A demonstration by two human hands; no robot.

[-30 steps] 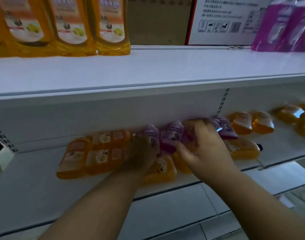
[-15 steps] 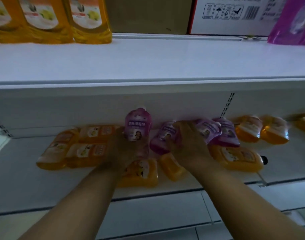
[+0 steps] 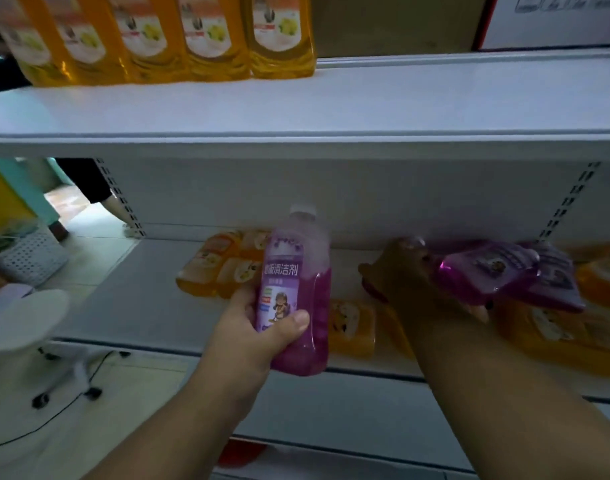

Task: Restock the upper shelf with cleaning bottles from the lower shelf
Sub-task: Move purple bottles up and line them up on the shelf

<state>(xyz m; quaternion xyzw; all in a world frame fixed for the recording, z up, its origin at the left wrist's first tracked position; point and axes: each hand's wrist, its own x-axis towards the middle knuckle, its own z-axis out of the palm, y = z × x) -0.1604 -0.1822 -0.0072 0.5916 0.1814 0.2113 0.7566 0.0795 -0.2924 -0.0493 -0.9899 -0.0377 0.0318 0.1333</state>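
Left hand [image 3: 251,330] grips an upright purple bottle [image 3: 295,289]; right hand [image 3: 411,278] clutches another [image 3: 483,275].

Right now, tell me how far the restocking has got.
Done: orange bottles stand in a row on the upper shelf, most of it bare. In hand: the left hand holds a purple bottle upright; the right hand grips another purple bottle lying on the lower shelf. Left: more purple and orange bottles lie there.

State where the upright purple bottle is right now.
In the head view, the upright purple bottle sits centre frame, held by the left hand in front of the lower shelf, just right of the lying orange bottles.
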